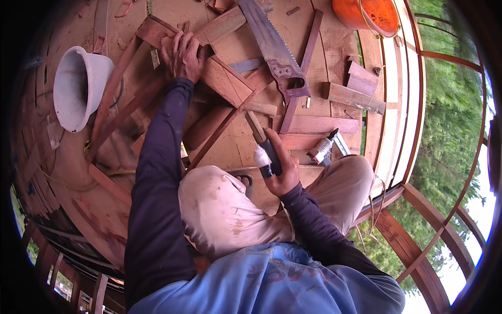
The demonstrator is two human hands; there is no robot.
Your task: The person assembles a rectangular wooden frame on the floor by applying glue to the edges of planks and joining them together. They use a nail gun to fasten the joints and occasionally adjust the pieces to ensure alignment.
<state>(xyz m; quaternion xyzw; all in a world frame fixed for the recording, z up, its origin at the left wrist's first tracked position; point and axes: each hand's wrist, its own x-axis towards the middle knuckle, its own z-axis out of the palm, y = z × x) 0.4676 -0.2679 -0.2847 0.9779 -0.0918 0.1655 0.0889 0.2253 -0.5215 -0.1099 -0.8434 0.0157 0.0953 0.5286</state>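
Observation:
My left hand (183, 56) lies over a reddish-brown wooden frame (227, 81), its fingers curled across the top board. In my right hand (284, 170) is a black-handled tool (270, 156) with a narrow, flat, brownish shaft, perhaps a chisel; its tip points at the frame's near corner. Beside that handle shows a white, fluffy-looking piece (261, 156) with a dark lower part, which I cannot make out. Farther off, a handsaw (269, 44) with a brown handle rests across boards, apart from both hands.
A whitish bucket (99, 78) lies tilted at left; an orange bucket (358, 13) stands far right. Wood offcuts (353, 97) litter the plank floor. Near my right knee is a small bottle (320, 150) with a black tip. A railing (444, 230) runs along the right.

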